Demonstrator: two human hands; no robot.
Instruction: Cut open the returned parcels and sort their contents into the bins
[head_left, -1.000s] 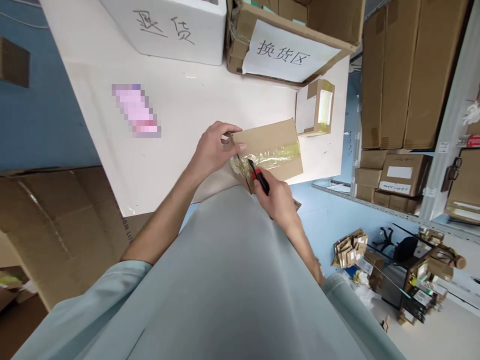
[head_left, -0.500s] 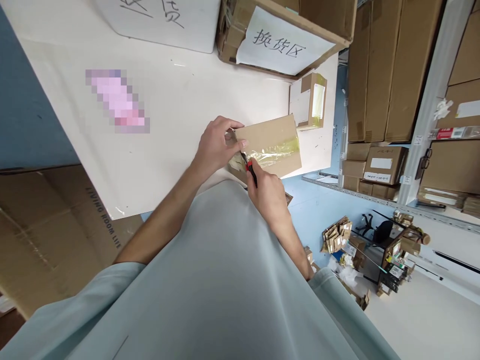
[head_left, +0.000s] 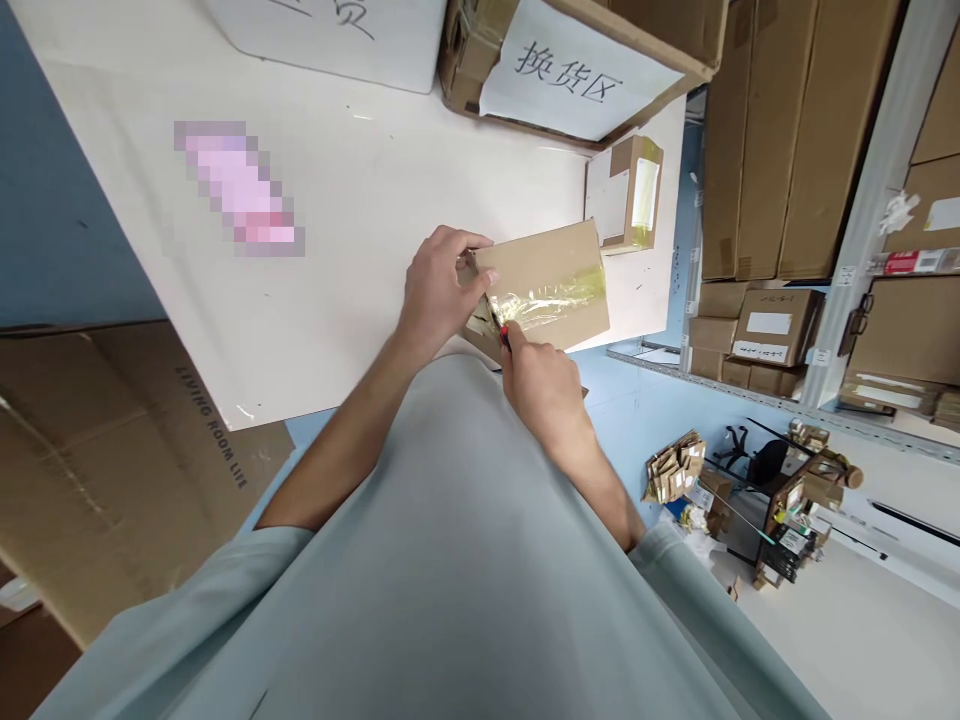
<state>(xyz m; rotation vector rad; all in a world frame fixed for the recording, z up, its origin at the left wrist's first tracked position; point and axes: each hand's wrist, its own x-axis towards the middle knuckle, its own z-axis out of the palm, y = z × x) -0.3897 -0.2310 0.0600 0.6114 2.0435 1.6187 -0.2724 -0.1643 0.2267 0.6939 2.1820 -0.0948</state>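
A brown cardboard box (head_left: 551, 255) with shiny yellowish tape (head_left: 551, 300) along it lies at the table's near edge. My left hand (head_left: 444, 285) grips the box's left end, thumb on the top face and fingers over the far edge. In my right hand (head_left: 544, 385) is a red and black utility knife (head_left: 504, 333), its tip against the taped left end of the box. Most of the knife's handle is hidden in my fist.
On the white table (head_left: 337, 300), a smaller taped box (head_left: 634, 195) stands behind the held one. A large labelled carton (head_left: 577, 75) and a white bin (head_left: 337, 45) are at the back. A pink blurred item (head_left: 238, 185) lies left. Shelves with cartons (head_left: 776, 325) rise at right.
The knife has turned slightly, and my right fist now covers more of its handle. My left hand keeps its hold on the box. The whole view has shifted a little.
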